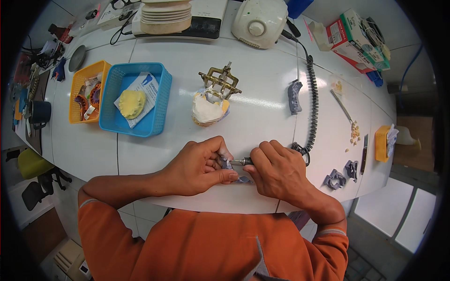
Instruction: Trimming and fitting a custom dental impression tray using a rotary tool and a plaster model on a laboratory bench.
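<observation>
My left hand (199, 165) is closed around a small purple-grey moulded piece (227, 164), pinching it between thumb and fingers near the table's front edge. In my right hand (280, 169) is a rotary handpiece (247, 161), its thin metal tip pointing left and meeting the piece; my fingers hide most of its body. Whether the tip spins cannot be seen. Just below the hands, another purple-grey fragment (243, 180) lies on the white table (178, 136). A coiled black cord (312, 93) runs from near my right hand up to a cream control box (259, 25).
Beyond my hands stands a brass articulator (220, 80) with a plaster cast (209, 110). A blue basket (164, 100) holds a yellow cast; an orange basket (75, 100) adjoins it. Rightward lie purple-grey pieces (335, 179), a knife (364, 157) and loose artificial teeth (355, 132).
</observation>
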The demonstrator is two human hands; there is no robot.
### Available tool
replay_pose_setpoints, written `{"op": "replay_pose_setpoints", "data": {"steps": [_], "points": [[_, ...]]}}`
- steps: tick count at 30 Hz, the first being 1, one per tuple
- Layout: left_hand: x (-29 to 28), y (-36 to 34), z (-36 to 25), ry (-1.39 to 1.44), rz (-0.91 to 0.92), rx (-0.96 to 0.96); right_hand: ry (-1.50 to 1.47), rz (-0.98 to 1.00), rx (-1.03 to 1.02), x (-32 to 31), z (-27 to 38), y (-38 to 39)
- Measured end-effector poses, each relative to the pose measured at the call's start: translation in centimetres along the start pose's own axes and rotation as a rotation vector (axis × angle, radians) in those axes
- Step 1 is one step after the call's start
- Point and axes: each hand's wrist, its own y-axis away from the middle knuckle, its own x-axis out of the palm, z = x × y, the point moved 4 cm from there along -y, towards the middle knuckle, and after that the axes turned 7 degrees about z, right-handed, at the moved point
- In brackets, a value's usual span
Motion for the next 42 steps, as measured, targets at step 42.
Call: {"op": "replay_pose_setpoints", "data": {"steps": [42], "points": [[-0.11, -0.01, -0.15, -0.077, -0.004, 0.011, -0.002, -0.01, -0.005, 0.0, 0.02, 0.02]]}}
